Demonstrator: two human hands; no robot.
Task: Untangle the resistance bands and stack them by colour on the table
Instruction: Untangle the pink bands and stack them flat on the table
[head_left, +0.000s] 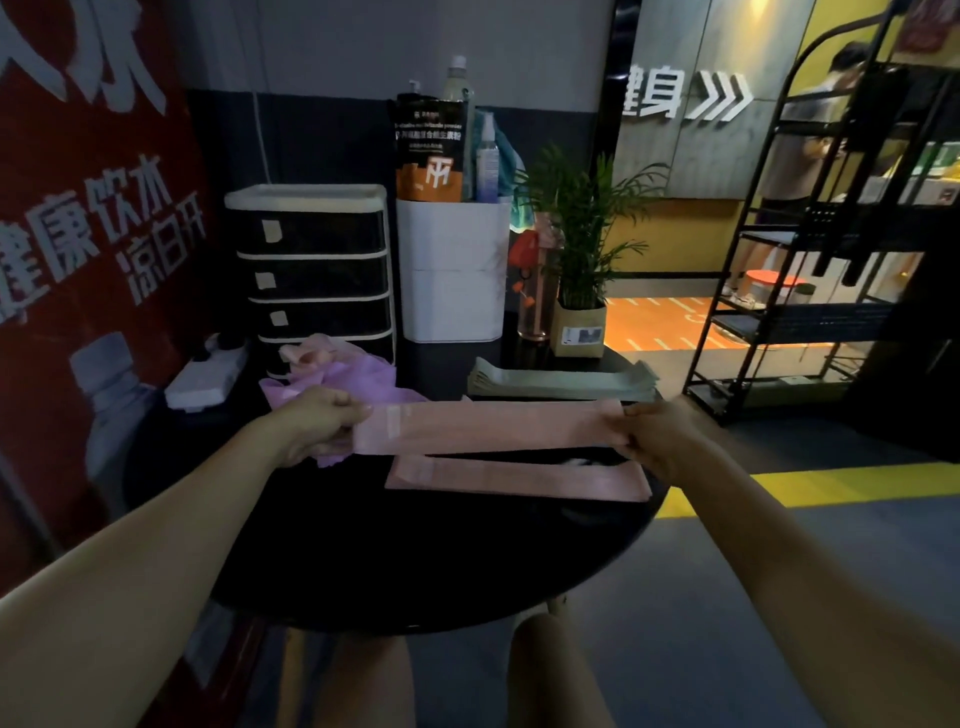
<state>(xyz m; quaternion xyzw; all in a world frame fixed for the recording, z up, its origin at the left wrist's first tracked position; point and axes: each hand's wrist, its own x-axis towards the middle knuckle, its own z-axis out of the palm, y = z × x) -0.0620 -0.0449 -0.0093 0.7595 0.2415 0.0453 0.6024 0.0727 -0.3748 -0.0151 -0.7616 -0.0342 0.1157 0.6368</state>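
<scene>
We are holding a pink band (488, 427) flat and stretched just above the pink pile (519, 480) on the dark round surface (415, 561). Our left hand (317, 428) is pinching one end and our right hand (657, 439) is pinching the other, both grips closed on it, arms reaching straight out. To do this well, we are thinking: keep it smooth, line up its ends with the pile, then lower it. The green pile (561, 383) is sitting behind. The purple and pink tangle (332, 376) is waiting at the left.
</scene>
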